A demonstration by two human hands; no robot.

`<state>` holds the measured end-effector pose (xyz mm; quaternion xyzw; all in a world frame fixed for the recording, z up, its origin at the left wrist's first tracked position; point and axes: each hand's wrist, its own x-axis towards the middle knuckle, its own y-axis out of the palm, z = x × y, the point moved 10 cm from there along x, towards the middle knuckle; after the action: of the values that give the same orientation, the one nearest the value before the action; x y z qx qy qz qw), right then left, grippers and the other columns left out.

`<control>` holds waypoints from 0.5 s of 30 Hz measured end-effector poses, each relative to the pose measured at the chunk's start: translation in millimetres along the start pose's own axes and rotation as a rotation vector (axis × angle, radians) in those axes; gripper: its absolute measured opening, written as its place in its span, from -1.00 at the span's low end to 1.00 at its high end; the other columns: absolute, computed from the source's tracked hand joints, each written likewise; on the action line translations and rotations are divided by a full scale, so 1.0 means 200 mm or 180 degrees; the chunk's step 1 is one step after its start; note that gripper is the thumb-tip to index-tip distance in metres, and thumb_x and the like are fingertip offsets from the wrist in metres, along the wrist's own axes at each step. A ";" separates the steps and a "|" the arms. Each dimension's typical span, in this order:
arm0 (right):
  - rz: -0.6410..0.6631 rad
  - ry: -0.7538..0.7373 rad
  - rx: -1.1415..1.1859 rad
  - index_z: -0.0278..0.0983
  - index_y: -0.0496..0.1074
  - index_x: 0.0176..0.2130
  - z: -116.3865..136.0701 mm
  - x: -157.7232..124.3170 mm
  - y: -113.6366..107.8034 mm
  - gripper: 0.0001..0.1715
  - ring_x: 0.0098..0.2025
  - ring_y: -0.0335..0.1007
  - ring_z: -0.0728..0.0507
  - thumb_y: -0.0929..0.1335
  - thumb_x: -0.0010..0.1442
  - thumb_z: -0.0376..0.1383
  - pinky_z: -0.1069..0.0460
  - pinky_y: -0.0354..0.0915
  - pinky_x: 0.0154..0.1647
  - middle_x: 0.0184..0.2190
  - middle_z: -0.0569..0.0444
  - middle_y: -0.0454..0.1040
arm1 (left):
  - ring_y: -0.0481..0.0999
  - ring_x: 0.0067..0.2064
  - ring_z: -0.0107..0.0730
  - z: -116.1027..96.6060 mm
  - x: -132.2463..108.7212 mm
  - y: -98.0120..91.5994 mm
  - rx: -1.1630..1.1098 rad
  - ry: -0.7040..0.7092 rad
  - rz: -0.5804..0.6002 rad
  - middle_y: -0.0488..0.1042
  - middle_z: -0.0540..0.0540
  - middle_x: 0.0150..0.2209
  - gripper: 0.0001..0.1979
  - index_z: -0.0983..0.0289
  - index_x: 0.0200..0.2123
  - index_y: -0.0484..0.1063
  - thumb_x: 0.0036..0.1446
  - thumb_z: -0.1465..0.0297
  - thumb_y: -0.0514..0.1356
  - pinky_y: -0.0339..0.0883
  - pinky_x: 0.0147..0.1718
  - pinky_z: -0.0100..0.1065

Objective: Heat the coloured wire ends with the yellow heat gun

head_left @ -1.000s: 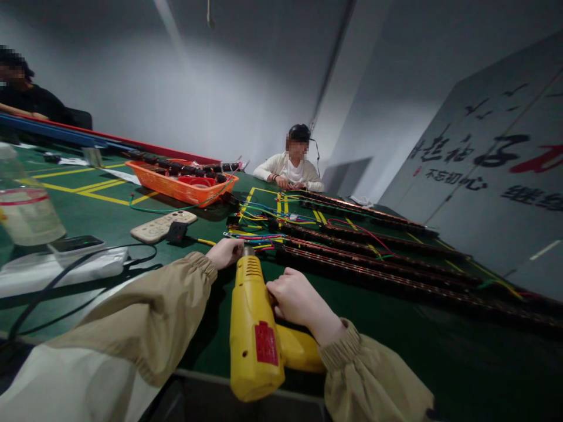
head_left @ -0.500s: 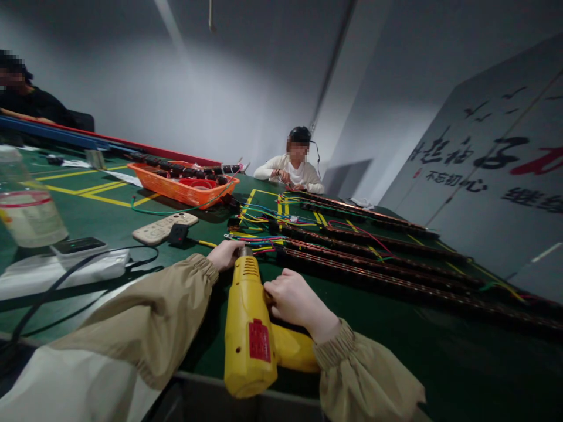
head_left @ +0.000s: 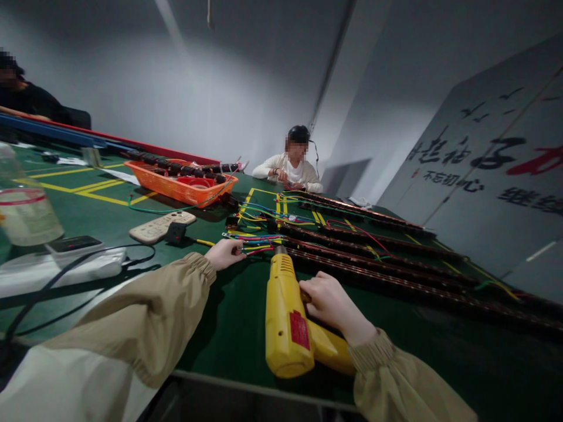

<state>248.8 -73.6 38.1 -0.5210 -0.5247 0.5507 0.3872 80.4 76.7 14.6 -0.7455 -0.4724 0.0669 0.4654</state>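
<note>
My right hand (head_left: 331,303) is wrapped round the handle of a yellow heat gun (head_left: 285,316) whose nozzle points away from me toward the near end of a long dark strip (head_left: 378,275). My left hand (head_left: 225,253) rests on the green table with its fingers pinched on a bundle of coloured wires (head_left: 254,241) at the strip's end. Several more long dark strips (head_left: 365,231) with red and green wires lie side by side across the table to the right.
An orange tray (head_left: 176,186) with dark parts stands at the back. A beige remote (head_left: 156,227), a black plug, a white power strip (head_left: 61,264) and a clear bottle (head_left: 24,208) lie at left. One person sits at the far end (head_left: 290,169), another at far left.
My right hand has shifted the heat gun to the right and a little forward, away from my left hand. My left hand stays on the wires.
</note>
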 end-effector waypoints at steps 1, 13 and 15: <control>-0.0001 0.0009 -0.0007 -0.37 0.35 -0.26 0.00 0.00 0.00 -0.70 -0.30 0.11 0.19 0.18 0.06 -0.27 0.07 0.06 0.08 -0.37 0.12 0.35 | 0.12 -0.53 -0.55 0.00 0.00 0.00 -0.0001 -0.0008 -0.0002 0.16 -0.04 -0.60 -0.70 0.32 -0.58 0.11 -0.05 0.23 0.12 -0.01 -0.50 -0.47; -0.0106 -0.0385 -0.0159 -0.39 0.36 -0.26 0.14 0.04 0.03 -0.70 -0.22 0.22 0.14 0.21 0.02 -0.29 0.08 0.05 0.07 -0.29 0.06 0.40 | 0.11 -0.53 -0.55 0.02 0.00 0.01 -0.0044 0.0001 0.0011 0.16 -0.05 -0.61 -0.66 0.32 -0.57 0.11 -0.05 0.17 0.10 -0.02 -0.52 -0.47; -0.0161 -0.0520 -0.0162 -0.37 0.37 -0.26 0.22 0.06 0.01 -0.70 -0.21 0.25 0.12 0.22 0.00 -0.29 0.09 0.02 0.03 -0.28 0.05 0.41 | 0.09 -0.54 -0.56 0.04 0.01 0.02 -0.0132 -0.0021 -0.0011 0.14 -0.05 -0.62 -0.67 0.32 -0.58 0.10 -0.08 0.20 0.12 -0.04 -0.54 -0.47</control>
<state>204.7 -69.4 29.3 -0.4706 -0.5814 0.5679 0.3435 78.7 82.7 7.6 -0.7539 -0.4765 0.0588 0.4485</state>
